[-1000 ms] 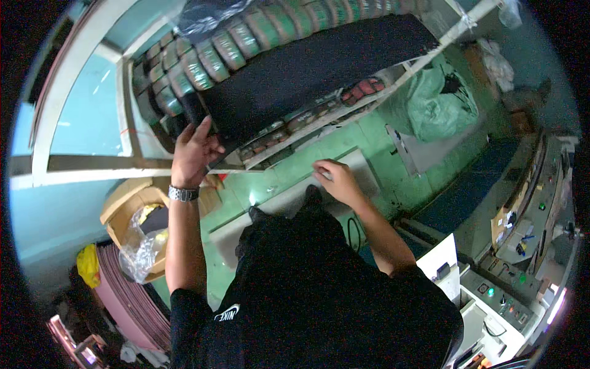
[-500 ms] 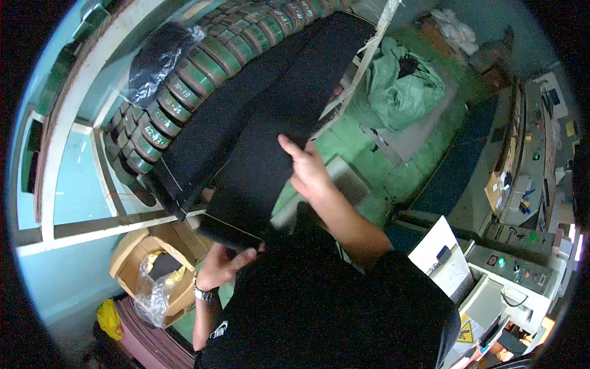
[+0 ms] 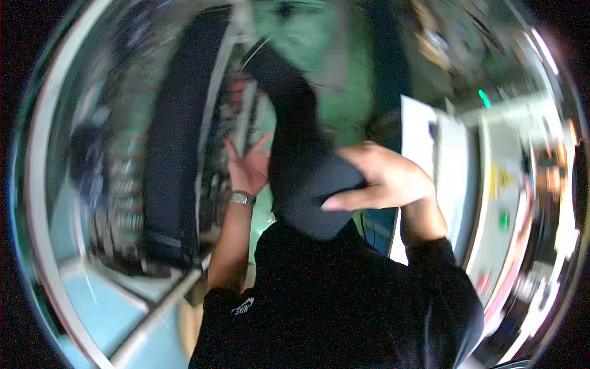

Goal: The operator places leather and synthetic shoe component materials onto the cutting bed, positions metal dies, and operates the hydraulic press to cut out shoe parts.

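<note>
Right hand is gripping black sheet, near end | left hand is hovering open beside its left edge | shelf is standing left

I see green floor just right of the white-framed shelf, pale blue wall through the shelf's near end, and a bright strip light well across from it.

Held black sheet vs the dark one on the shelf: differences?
The held sheet is in the right hand; the shelf sheet has no hand on it.
The held sheet bends in a clear curve; the shelf sheet runs fairly straight.
Shared: both are dark and longer than wide. Motion blur hides finer texture.
</note>
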The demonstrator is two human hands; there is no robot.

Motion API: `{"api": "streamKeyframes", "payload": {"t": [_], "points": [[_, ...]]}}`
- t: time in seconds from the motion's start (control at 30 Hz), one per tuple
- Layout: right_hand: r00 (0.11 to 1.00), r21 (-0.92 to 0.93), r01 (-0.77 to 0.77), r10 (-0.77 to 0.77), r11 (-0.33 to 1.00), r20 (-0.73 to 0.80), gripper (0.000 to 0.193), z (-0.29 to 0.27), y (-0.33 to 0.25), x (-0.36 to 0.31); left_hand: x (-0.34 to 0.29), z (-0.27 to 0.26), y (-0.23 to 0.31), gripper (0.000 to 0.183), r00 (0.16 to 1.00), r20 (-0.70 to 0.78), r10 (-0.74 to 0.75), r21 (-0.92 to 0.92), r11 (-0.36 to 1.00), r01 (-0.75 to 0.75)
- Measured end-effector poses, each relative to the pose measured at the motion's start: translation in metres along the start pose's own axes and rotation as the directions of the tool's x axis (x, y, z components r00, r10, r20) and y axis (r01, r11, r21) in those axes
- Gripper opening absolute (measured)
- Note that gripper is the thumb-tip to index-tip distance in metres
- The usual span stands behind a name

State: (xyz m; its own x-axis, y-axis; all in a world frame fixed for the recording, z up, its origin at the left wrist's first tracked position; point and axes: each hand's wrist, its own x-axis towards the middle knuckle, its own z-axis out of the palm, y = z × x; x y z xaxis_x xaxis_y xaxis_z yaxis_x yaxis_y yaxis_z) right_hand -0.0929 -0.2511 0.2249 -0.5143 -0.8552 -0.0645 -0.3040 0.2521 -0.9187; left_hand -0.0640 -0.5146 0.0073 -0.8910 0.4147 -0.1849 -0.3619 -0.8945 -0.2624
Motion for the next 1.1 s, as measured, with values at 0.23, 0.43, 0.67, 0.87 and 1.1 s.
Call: {"api": "streamKeyframes", "payload": {"t": [0.23, 0.43, 0.67, 0.87, 1.1], "points": [[0.807, -0.154, -0.555, 0.485, 0.818, -0.336, 0.047, 0.072, -0.018, -0.147, 0.080, -0.078, -0.078, 0.082, 0.749, -0.504, 0.430, 0.657, 0.754, 0.009], [0.482, 0.207, -0.748, 0.731, 0.630, -0.483, 0.044, 0.191, -0.083, -0.258, 0.088, -0.103, -0.155, 0.062, 0.771, -0.635, -0.056, 0.586, 0.616, 0.527], [0.063, 0.492, -0.795, 0.855, 0.355, -0.515, 0.041, 0.263, -0.138, -0.342, 0.074, -0.044, -0.251, 0.040, 0.757, -0.571, -0.319, 0.679, 0.336, 0.653], [-0.322, 0.712, -0.664, 0.772, 0.228, -0.548, 0.052, 0.299, -0.146, -0.422, 0.130, -0.037, -0.309, 0.044, 0.665, -0.273, -0.695, 0.776, 0.250, 0.579], [-0.619, 0.743, -0.664, 0.620, -0.086, -0.482, 0.045, 0.304, -0.078, -0.471, 0.165, -0.053, -0.401, 0.062, 0.503, -0.129, -0.855, 0.936, 0.062, 0.346]]}}
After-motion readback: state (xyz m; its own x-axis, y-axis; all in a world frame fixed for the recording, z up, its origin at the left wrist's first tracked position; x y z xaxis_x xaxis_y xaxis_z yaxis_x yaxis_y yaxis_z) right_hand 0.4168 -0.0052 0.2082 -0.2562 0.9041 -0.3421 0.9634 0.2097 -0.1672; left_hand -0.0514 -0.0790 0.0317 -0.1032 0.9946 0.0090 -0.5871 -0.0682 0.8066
